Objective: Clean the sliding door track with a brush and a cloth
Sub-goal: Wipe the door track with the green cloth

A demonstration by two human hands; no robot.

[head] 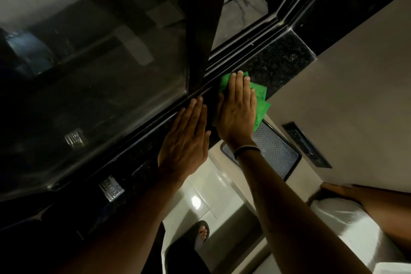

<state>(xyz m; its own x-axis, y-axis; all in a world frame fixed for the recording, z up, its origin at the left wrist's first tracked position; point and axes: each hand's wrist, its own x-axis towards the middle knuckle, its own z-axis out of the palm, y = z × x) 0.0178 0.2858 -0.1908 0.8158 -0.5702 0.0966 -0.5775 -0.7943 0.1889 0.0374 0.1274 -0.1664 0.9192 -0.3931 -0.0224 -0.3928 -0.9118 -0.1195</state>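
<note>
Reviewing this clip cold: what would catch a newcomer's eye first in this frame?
The bright green cloth stands out at centre, pressed flat under the right hand on the dark speckled stone sill beside the sliding door track. Just left of it, the left hand lies flat and empty on the sill along the track. The dark glass door panel fills the upper left; no brush is in view.

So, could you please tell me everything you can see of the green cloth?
The green cloth is bright, soft-looking fabric, perhaps microfibre, crumpled and folded rather than spread flat. It lies on the dark speckled stone sill beside the door track. The right hand presses flat on it, fingers extended, covering much of it; folds stick out past the fingertips and to the hand's right. The left hand does not touch it.
</note>
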